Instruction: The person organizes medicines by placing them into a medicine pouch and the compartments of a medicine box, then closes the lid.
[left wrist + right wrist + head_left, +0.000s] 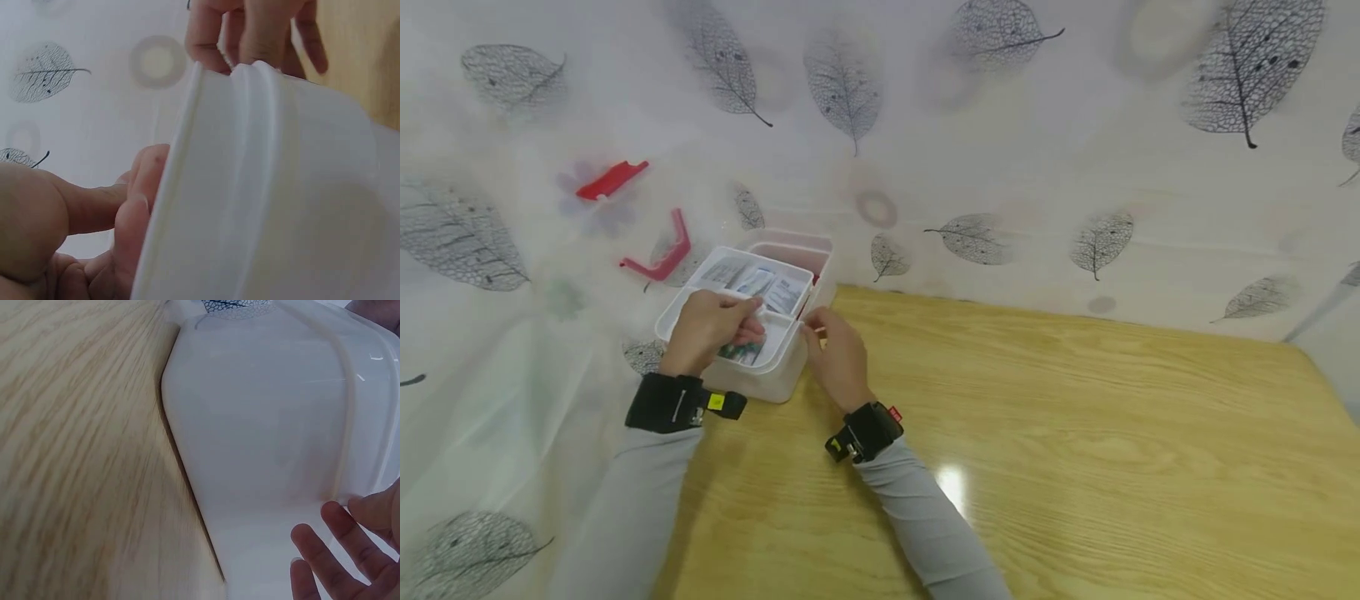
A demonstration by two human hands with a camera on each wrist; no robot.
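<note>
A white plastic box point(775, 379) stands at the wooden table's left end, with a divided white inner tray point(790, 275) holding several sachets point(767, 287). My left hand point(718, 327) lies over the tray's near compartment, its curled fingers point(140, 187) gripping the tray's rim point(187, 187) above dark green packets point(743, 352). My right hand point(835, 350) is at the box's right side. Its fingers point(340, 550) are loosely straight against the white wall point(269, 437), and they also show beyond the rim as fingertips point(250, 31) in the left wrist view.
Two red plastic pieces point(612, 179) point(662, 254) lie on the leaf-patterned cloth point(1000, 150) behind the box. A second pinkish compartment point(793, 250) sits behind the tray. The wooden tabletop point(1075, 433) stretches to the right.
</note>
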